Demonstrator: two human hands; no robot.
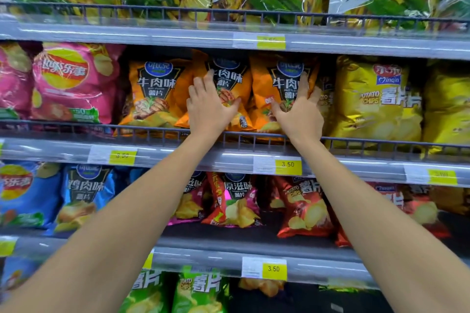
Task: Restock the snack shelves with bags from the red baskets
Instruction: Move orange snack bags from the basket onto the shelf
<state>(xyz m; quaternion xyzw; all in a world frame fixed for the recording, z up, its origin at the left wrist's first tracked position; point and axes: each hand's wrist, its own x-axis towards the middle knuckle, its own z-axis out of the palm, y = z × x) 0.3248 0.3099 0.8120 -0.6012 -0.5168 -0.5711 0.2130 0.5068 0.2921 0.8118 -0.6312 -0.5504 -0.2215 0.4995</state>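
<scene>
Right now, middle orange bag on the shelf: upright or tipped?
Upright: the middle orange bag stands behind the wire rail, label facing out, left hand flat against it.

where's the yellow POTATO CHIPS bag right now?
Head view, right of centre: the yellow POTATO CHIPS bag stands on the second shelf down, just right of the orange bag that the right hand touches.

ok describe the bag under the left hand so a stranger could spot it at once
On the second shelf down in view, pink bags stand left and yellow bags right. Between them are three orange bags. It's the centre one, sitting higher than the other two, with the left hand flat on it.
</scene>
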